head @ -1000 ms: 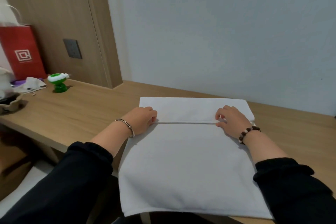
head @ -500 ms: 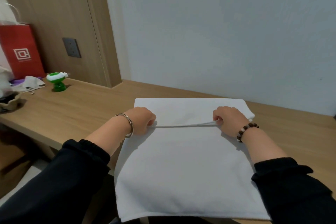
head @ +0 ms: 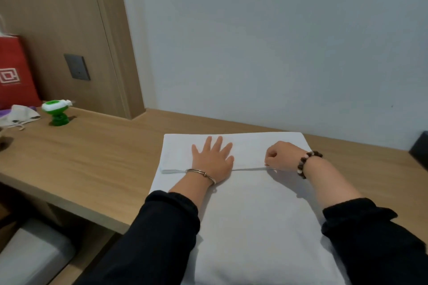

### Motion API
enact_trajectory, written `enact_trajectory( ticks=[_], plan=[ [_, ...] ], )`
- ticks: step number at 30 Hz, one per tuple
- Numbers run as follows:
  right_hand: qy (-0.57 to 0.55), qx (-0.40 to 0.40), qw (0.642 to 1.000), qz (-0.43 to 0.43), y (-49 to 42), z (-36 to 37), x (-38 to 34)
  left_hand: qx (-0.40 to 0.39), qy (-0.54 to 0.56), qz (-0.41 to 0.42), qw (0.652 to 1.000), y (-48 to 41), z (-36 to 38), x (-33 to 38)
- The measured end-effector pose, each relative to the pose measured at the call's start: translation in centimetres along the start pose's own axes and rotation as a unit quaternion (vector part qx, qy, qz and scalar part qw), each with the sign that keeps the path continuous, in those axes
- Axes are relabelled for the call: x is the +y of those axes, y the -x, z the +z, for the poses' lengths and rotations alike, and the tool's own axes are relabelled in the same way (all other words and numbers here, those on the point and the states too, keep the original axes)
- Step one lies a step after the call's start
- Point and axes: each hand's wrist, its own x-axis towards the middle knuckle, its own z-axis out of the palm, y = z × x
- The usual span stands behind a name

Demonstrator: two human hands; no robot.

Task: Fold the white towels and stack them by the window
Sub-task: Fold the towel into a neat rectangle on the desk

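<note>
A plain pale grey wall (head: 278, 41) rises behind the light wooden desk (head: 92, 150). To its left stands a wood-grain panel (head: 53, 18) bearing a dark switch plate (head: 77, 67). A grey padded seat (head: 30, 254) sits below the desk's near edge.

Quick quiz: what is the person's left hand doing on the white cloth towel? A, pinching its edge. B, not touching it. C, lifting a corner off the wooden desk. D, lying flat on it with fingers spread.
D: the left hand lies flat, fingers spread, on the folded-over part of the white cloth towel.
</note>
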Motion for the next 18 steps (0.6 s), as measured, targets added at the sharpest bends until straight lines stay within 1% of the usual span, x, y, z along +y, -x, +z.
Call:
enact_trajectory(
  ticks=[1, 2, 3, 5, 6, 7, 9, 10, 14, 18],
  plan=[
    [0.016, -0.019, 1.000, 0.018, -0.7, -0.8, -0.5, 0.000, -0.002, 0.000, 1.000, 0.0, 0.0, 0.0],
    [0.027, -0.012, 0.999, 0.030, -1.5, -1.3, -1.1, -0.002, -0.002, 0.000, 1.000, 0.0, -0.1, 0.1],
    [0.039, 0.017, 0.999, 0.033, -2.5, -1.6, -1.9, -0.004, 0.000, 0.000, 1.000, -0.1, -0.2, 0.1],
    [0.027, 0.086, 0.996, 0.001, -4.4, -0.9, -3.6, -0.003, 0.001, -0.001, 1.000, -0.1, -0.2, 0.2],
    [0.015, 0.106, 0.994, -0.014, -4.8, 0.2, -4.4, -0.002, 0.000, 0.001, 1.000, -0.2, -0.1, 0.0],
    [0.020, 0.091, 0.995, -0.018, -4.8, 1.5, -5.0, -0.002, -0.001, 0.004, 1.000, -0.2, -0.1, -0.1],
    [0.043, 0.044, 0.998, 0.003, -4.6, 4.1, -5.1, -0.006, 0.006, 0.005, 1.000, -0.4, -0.1, -0.5],
    [0.052, 0.037, 0.998, 0.017, -4.6, 4.8, -4.7, -0.008, 0.013, 0.000, 1.000, -0.5, -0.1, -0.8],
    [0.058, 0.047, 0.995, 0.067, -4.9, 4.7, -2.5, 0.000, 0.028, -0.058, 0.998, -0.8, -0.2, -3.2],
    [0.051, 0.066, 0.989, 0.119, -4.4, 4.3, 0.7, 0.018, 0.020, -0.119, 0.993, -0.5, 0.0, -6.2]
  ],
)
